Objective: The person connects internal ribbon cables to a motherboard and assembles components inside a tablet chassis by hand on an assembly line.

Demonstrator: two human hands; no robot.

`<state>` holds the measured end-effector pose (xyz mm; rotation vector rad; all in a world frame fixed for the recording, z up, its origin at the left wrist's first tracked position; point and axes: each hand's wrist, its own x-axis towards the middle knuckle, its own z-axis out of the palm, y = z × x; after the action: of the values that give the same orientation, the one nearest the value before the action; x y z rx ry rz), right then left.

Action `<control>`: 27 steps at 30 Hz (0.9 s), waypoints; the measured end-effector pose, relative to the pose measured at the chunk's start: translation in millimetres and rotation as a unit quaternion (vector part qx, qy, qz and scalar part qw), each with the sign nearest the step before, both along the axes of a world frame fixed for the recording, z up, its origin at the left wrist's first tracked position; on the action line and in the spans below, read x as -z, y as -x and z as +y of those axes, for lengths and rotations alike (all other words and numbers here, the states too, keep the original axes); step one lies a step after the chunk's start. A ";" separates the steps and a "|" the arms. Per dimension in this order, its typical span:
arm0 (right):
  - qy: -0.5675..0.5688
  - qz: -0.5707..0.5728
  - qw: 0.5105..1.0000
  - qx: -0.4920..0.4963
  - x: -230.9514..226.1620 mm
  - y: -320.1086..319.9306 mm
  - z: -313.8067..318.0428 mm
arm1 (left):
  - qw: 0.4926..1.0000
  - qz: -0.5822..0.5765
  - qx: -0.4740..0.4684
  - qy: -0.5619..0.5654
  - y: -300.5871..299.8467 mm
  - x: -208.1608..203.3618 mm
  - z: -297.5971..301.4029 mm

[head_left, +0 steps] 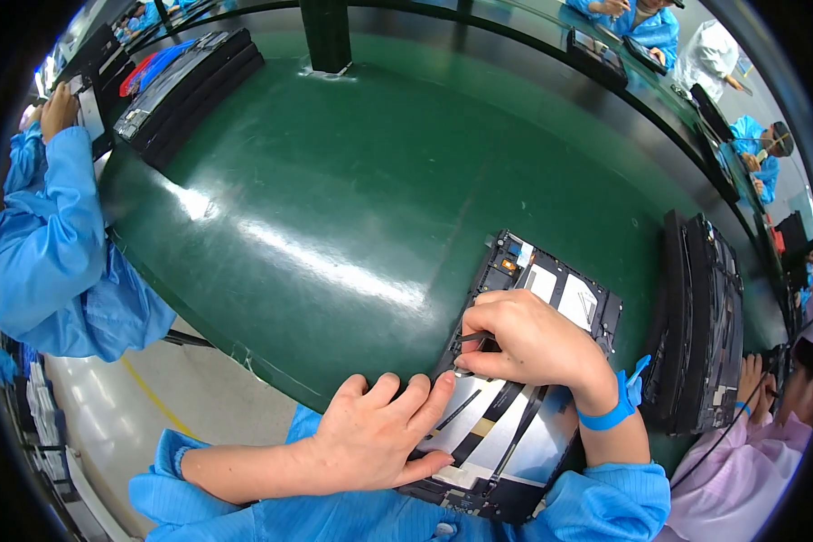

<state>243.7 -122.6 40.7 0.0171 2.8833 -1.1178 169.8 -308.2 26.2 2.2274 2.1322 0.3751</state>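
An opened tablet-like device (551, 443) lies on the green table in front of me, its inside facing up. Silvery panels, black ribbon cables and small circuit parts show in it. My left hand (370, 434) rests with spread fingers along the device's left edge, thumb near its lower end. Above the middle of the device, my right hand (528, 343) is closed in a pinch. A thin black tool (475, 337) sticks out leftward between its fingers; its exact kind is unclear. The right palm hides part of the device. A blue wrist strap (610, 411) circles my right wrist.
Dark device housings (696, 325) stand in a stack on the right; another stack (190, 95) lies at the far left. A dark post (325, 36) rises at the table's back. Co-workers in blue (54, 244) and pink (750, 470) sit either side of me.
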 end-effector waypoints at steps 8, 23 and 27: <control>-0.018 -0.017 0.999 0.022 -4.4 0.0 -4.9 | 1.000 0.004 0.003 0.001 3.0 -5.1 2.9; -0.067 0.011 0.991 0.119 -9.5 9.1 32.8 | 0.997 -0.072 0.014 -0.003 15.6 -1.0 19.9; -0.059 0.015 0.989 0.135 -6.3 11.1 32.9 | 0.997 -0.065 0.029 0.008 20.3 -0.9 23.5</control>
<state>232.6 -89.7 46.9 0.4096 3.0365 -0.9842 149.5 -284.7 27.1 2.1852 1.9946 0.4852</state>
